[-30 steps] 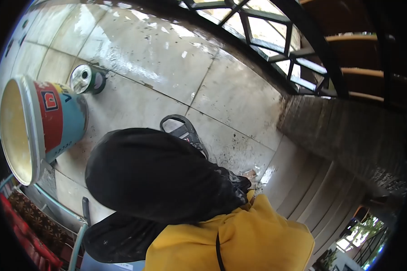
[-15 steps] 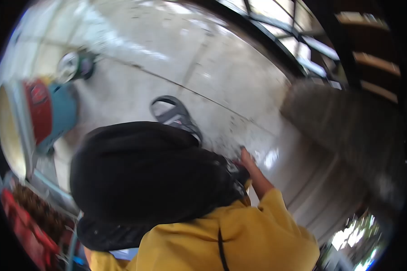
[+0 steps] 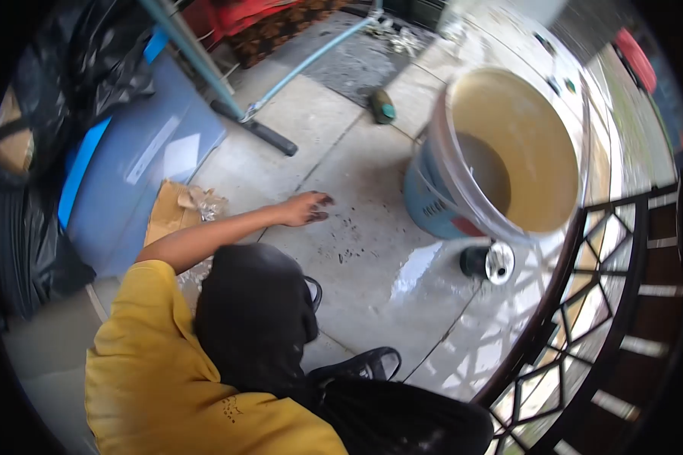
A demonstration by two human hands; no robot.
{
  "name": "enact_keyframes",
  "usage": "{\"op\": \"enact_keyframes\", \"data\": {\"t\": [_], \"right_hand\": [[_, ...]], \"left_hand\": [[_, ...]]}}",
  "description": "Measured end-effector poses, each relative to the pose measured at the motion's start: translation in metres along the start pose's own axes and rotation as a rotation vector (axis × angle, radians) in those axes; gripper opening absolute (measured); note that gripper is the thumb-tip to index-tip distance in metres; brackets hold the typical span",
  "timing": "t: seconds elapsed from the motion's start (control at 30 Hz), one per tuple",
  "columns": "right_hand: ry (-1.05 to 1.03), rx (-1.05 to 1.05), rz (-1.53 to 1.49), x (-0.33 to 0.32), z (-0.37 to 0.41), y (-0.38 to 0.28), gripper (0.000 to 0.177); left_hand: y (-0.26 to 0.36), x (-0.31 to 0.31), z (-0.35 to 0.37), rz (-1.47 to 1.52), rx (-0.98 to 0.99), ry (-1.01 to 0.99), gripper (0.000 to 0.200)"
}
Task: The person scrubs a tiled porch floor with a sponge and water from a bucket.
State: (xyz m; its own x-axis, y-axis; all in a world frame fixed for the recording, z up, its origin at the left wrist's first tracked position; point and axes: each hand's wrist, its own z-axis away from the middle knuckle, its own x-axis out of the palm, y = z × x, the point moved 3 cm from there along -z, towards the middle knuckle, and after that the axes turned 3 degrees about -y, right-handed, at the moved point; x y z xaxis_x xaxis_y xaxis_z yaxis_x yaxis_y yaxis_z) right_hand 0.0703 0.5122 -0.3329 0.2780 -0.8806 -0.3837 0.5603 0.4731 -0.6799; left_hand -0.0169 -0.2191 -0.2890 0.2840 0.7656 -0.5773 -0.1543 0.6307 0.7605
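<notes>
My left hand (image 3: 305,209) reaches out over the tiled floor with its fingers apart and dark smudges on the fingertips. It holds nothing. Dark specks lie on the tiles just past it. To its right stands a large blue bucket (image 3: 431,193) with a cream inside and some grey liquid at the bottom. Beside the bucket's base is a small dark green can (image 3: 474,262) with a pale round end. A brown and green bottle (image 3: 383,106) lies farther off on the tiles. My right hand is out of view.
At the left are a blue plastic bin (image 3: 155,152), black plastic bags (image 3: 34,235) and a piece of cardboard (image 3: 167,211). A metal stand (image 3: 269,139) rests on the floor behind my left hand. A dark metal railing (image 3: 569,326) curves along the right.
The view has swung left, bringing the bin, bags and stand into sight. The bucket now appears at the right. My left hand has come into view, stretched out, and my right hand has left it.
</notes>
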Motion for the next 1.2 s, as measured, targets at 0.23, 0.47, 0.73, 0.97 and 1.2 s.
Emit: {"op": "enact_keyframes", "data": {"t": [0.23, 0.47, 0.73, 0.97, 1.2], "right_hand": [[-0.002, -0.237, 0.053, -0.138, -0.091, -0.203, 0.057], [0.011, -0.754, 0.607, 0.038, -0.117, -0.537, 0.066], [0.252, -0.630, 0.689, -0.017, -0.163, -0.515, 0.053], [0.231, -0.595, 0.783, -0.031, -0.166, -0.514, 0.052], [0.386, -0.408, 0.616, -0.037, -0.173, -0.500, 0.047]], "left_hand": [[0.091, -0.041, -0.178, 0.679, 0.260, 0.542, 0.034], [0.062, 0.013, -0.281, 0.876, 0.417, 0.352, 0.043], [0.081, 0.010, -0.287, 0.926, 0.452, 0.263, 0.053], [0.058, -0.020, -0.294, 0.508, 0.266, 0.485, 0.027], [0.068, -0.026, -0.452, 0.070, 0.377, -0.032, 0.041]]}}
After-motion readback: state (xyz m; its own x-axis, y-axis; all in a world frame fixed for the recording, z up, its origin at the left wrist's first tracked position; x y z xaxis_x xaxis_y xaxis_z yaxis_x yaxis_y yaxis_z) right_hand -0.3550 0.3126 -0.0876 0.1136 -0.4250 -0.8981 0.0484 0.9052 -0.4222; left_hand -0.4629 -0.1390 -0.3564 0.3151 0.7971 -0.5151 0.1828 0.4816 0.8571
